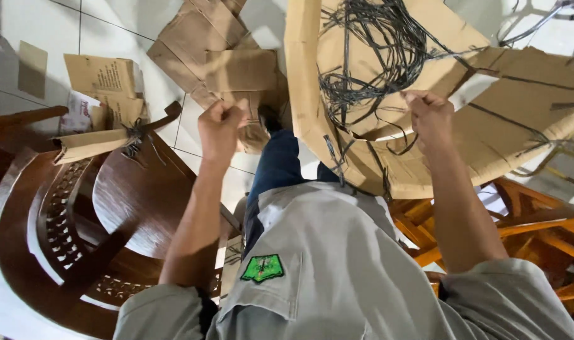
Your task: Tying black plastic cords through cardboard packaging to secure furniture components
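While the camera is looking straight down the person's grey shirt, these lines are laying out the scene.

Left hand: the left hand (pixel 221 129) is curling into a closed fist, raised over the floor; whatever it is pinching is too thin to make out, possibly a strand of strap.

Right hand: the right hand (pixel 430 116) is closing its fingers on the black plastic straps (pixel 369 56), gripping them at the lower edge of the tangle.

Straps: the loose tangle is lying on the cardboard wrapping (pixel 488 132), spreading up and to the left of the right hand's grip, with a few strands trailing below it.

Cardboard wrapping: it is covering a large piece resting just in front of the person's body, touching the right hand.

Left side: a dark carved wooden chair (pixel 79 220) is standing beside the left arm.

Right side: an orange wooden frame (pixel 539 233) is showing under the right arm.

Floor: flattened cardboard pieces (pixel 217 56) are lying on white tiles (pixel 110 25).
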